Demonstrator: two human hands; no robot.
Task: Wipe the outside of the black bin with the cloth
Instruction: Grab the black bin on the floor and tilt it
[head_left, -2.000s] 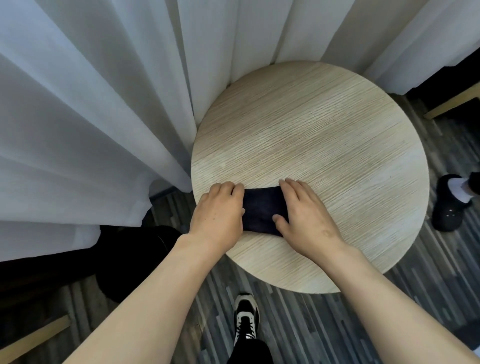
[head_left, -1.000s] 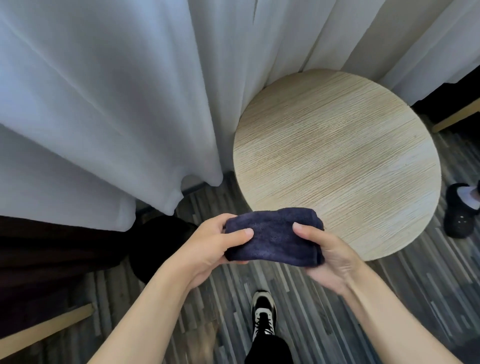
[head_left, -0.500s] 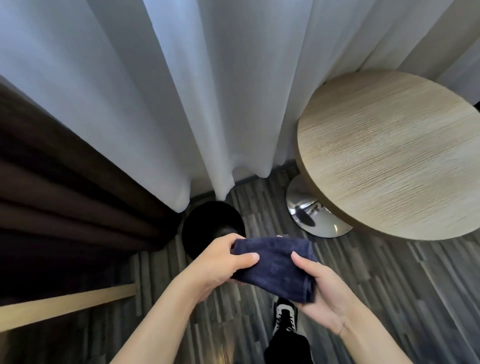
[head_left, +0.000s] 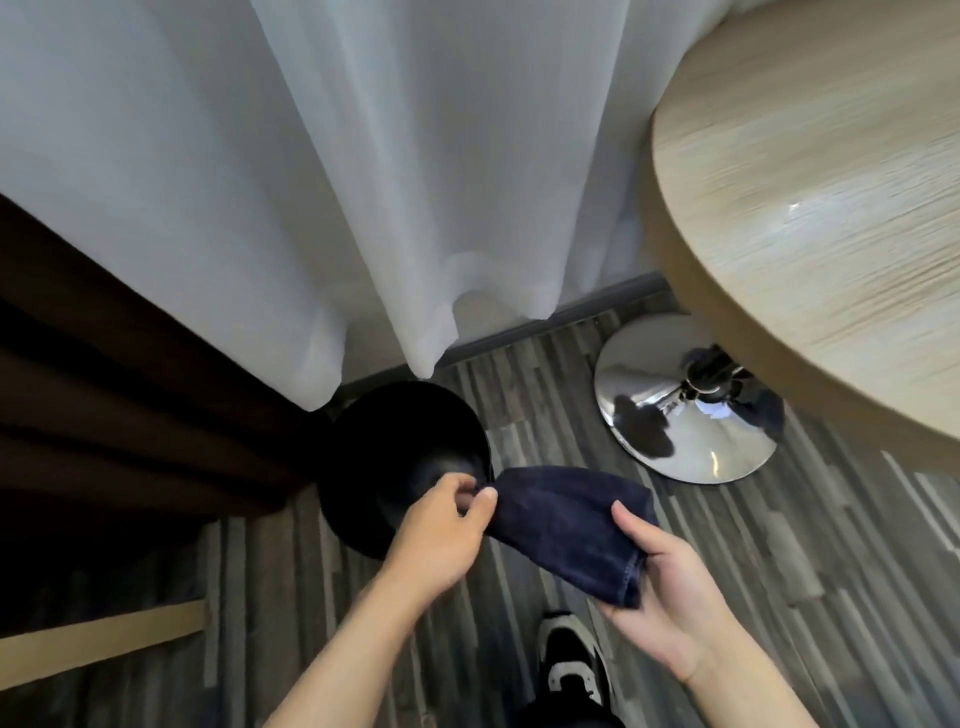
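Left grip (head_left: 441, 525): I see thumb and fingers pinched shut on one end of the cloth (head_left: 566, 519).
Right grip (head_left: 670, 608): palm up, closed on the cloth's other end.
Cloth: dark blue, folded, slung between both hands above the floor (head_left: 779, 545).
Black bin (head_left: 395, 447): on the floor by the white curtain (head_left: 363, 182), just beyond my left hand.

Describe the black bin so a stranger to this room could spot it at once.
Start at the white curtain hanging to the floor; where it meets the dark brown drape, look just below the hems. The black bin stands there on the grey striped floor, round and open-topped, unlike the shiny chrome table base nearby.
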